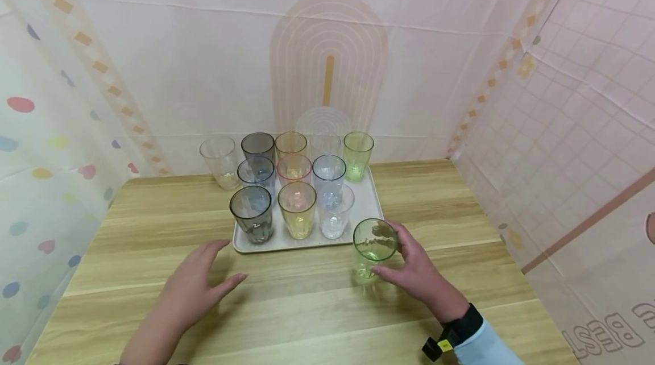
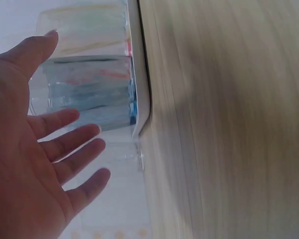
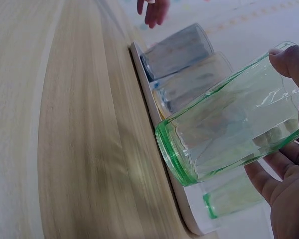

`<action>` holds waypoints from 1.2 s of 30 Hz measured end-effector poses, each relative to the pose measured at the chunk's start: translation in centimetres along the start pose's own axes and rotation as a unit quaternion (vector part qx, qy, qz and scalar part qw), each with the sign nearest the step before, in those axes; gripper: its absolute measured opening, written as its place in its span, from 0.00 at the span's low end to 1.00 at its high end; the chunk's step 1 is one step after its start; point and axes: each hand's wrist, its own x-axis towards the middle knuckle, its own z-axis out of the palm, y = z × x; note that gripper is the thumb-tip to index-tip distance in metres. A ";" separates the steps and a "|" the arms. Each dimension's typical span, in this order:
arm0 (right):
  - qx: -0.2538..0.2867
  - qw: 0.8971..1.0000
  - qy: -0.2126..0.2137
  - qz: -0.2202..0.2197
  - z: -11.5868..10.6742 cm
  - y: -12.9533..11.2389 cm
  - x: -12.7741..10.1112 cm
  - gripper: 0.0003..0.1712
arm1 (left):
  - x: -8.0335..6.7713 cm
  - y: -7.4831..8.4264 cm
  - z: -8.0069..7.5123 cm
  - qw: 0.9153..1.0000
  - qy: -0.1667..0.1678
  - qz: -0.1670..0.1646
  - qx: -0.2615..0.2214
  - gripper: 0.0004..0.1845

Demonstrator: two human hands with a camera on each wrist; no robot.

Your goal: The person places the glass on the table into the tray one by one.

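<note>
My right hand [image 1: 417,268] grips a green glass tumbler [image 1: 375,245] in front of the tray's right corner. Thumb and fingers lie round its sides, and its mouth faces up. In the right wrist view the tumbler [image 3: 229,119] appears held off the table, its thick green base showing. My left hand [image 1: 191,282] is empty, near the tray's front left corner, thumb and fingers spread apart. The left wrist view shows this hand [image 2: 35,144] beside the grey glass [image 2: 89,89], apart from it. Nearest it on the tray stands that smoky grey glass [image 1: 252,214].
A white tray [image 1: 302,244] bears several coloured glasses in rows, among them a yellow glass [image 1: 298,211], a clear glass [image 1: 335,217], a blue glass [image 1: 329,180] and another green glass [image 1: 358,157]. Left of the tray stands a clear glass [image 1: 220,163]. Patterned cloth [image 1: 204,69] borders the wooden table [image 1: 286,308].
</note>
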 end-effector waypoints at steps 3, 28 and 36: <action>-0.009 1.000 0.007 -0.001 -0.3 0.1 0.0 0.52 | 0.2 -0.3 0.0 1.000 -0.006 -0.011 0.013 0.47; 0.003 0.996 0.058 0.069 -3.6 4.5 14.0 0.46 | 0.3 -0.7 0.4 0.997 -0.036 -0.053 0.034 0.55; 0.010 0.994 0.053 0.095 -3.0 5.2 16.5 0.49 | 0.2 -1.2 0.5 0.997 -0.041 -0.066 0.030 0.55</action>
